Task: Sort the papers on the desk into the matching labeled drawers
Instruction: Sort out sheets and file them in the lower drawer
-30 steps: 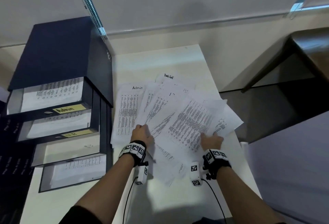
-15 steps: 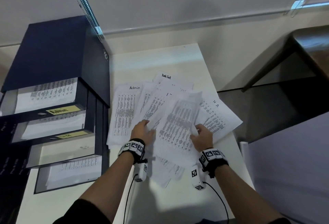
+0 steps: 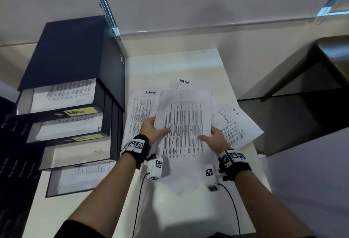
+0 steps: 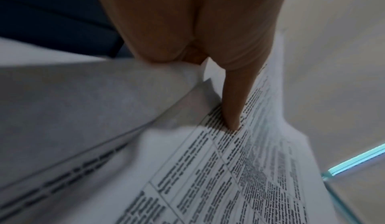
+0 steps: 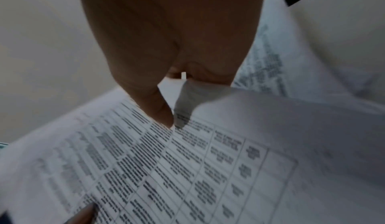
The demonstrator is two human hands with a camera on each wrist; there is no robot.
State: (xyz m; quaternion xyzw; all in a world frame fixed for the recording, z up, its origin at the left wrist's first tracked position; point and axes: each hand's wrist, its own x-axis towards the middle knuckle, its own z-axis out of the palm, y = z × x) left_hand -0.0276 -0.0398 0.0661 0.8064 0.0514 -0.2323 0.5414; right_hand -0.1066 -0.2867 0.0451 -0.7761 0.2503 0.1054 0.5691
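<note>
Drawer unit [image 3: 75, 63] blocks my left, its drawers pulled out. Loose papers [image 3: 238, 124] cover mid tabletop [image 3: 170, 63]; bare room at its far end.

Printed rows on held sheet [image 3: 184, 124]: smeared by motion, unreadable; heading at top too faint to tell.
Left hand [image 3: 154, 131] fingers: hidden under sheet's left edge; only thumb showing on top.
Right hand [image 3: 215, 139] fingers: hidden beneath sheet's right edge.
Papers under held sheet: mostly covered; "Task List" page [image 3: 184, 82] showing only its top.
Third drawer [image 3: 75, 154] label: not visible.
Lowest drawer [image 3: 79, 179] label: not visible; print too small.
Cabinet [image 3: 62, 48] left side: cut off by frame edge.
</note>
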